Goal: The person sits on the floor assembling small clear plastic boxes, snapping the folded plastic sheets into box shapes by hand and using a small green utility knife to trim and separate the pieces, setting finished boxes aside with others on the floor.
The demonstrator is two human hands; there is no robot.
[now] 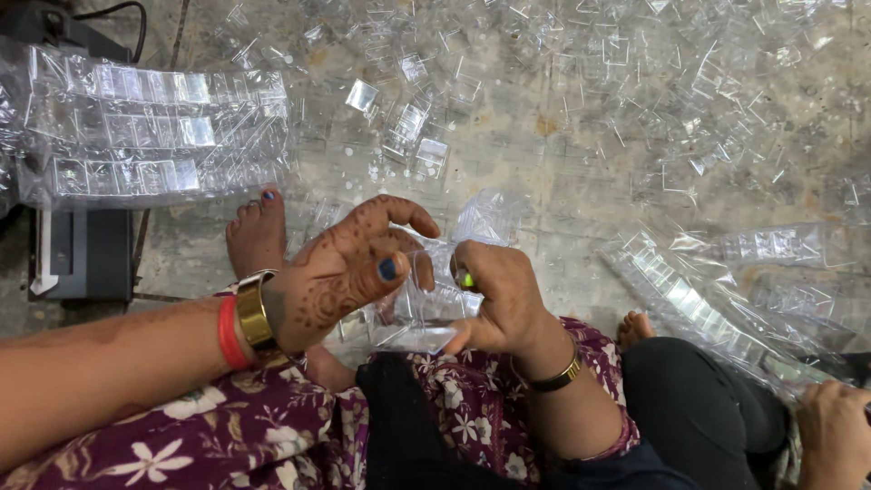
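Observation:
My left hand (pixel 349 268), marked with henna and wearing red and gold bangles, is curled with thumb and fingers pinching a small clear plastic box (pixel 425 263). My right hand (pixel 494 295), with a gold bangle at the wrist, grips the same clear plastic piece from the other side, above a clear plastic bag (pixel 408 327) on my lap. Both hands meet over my knees, just above the floor.
Several loose clear plastic boxes (pixel 544 73) litter the stone floor ahead. A bag of stacked clear boxes (pixel 154 127) lies at the left on a dark machine (pixel 86 259). Long filled bags (pixel 717 308) lie at the right. Another person's hand (pixel 830 436) shows at the bottom right.

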